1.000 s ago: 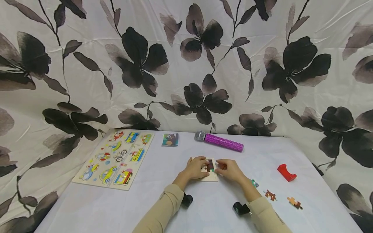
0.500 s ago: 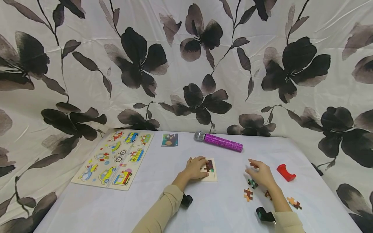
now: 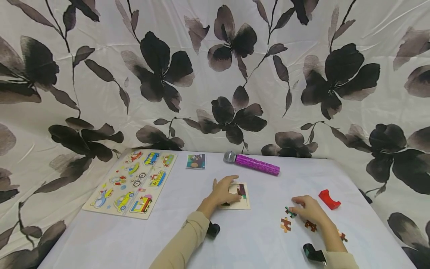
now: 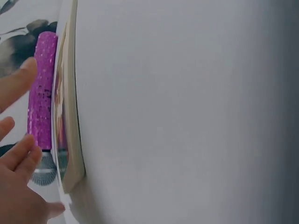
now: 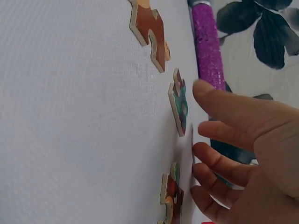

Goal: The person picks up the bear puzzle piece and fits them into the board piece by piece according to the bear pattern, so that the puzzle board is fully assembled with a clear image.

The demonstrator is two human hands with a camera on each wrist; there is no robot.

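Observation:
My left hand (image 3: 221,192) is spread at the left side of a small wooden jigsaw board (image 3: 247,203), which is partly filled with dark brown and green pieces. In the left wrist view its fingers are apart and hold nothing; the board (image 4: 70,116) is seen edge-on. My right hand (image 3: 310,211) hovers with parted fingers over a green jigsaw piece (image 3: 289,212). The right wrist view shows a gap between the thumb and that green piece (image 5: 178,107). An orange-brown piece (image 3: 285,225) and a brown piece (image 3: 310,225) lie close by. Another piece (image 3: 342,236) is partly hidden by the right forearm.
A purple glitter microphone (image 3: 256,164) and a small bear picture card (image 3: 196,161) lie at the back. A large vehicle puzzle board (image 3: 111,198) fills the left side. On the right is a red arched block (image 3: 330,200). Floral cloth (image 3: 285,93) hangs behind the table.
My right hand has left the jigsaw board and moved right to the loose pieces, uncovering the orange-brown one. My left hand has shifted slightly left and spread its fingers, showing more of the board.

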